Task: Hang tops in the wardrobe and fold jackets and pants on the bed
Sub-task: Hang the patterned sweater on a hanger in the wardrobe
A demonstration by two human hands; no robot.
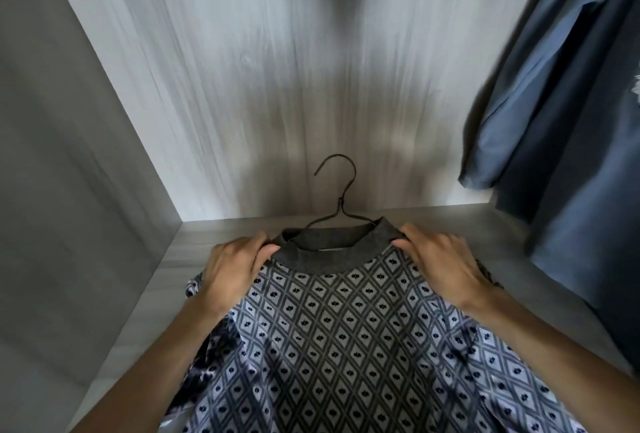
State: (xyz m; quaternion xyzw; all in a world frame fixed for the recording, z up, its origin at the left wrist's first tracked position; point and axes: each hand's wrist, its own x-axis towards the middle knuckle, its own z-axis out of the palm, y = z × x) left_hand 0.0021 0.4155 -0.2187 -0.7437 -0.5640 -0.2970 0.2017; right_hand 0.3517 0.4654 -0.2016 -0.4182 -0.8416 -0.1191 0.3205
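Top [332, 328]: diamond print, grey collar [329, 256], lying on the wardrobe shelf [194, 249].
Hanger [337, 190]: wire, set inside the collar, hook pointing to the back wall.
Left hand [235, 266]: pinches the collar's left edge.
Right hand [443, 259]: pinches its right edge.
Blue shirt [561, 103]: hangs at right.

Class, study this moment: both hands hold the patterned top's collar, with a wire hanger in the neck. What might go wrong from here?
1. The left hand and right hand pinch the grey collar, not the wire hanger. If the patterned top is lifted this way, the hanger may tilt or slip out of the neck.
2. The blue garment hangs close on the right, so the hook could snag it on the way up.
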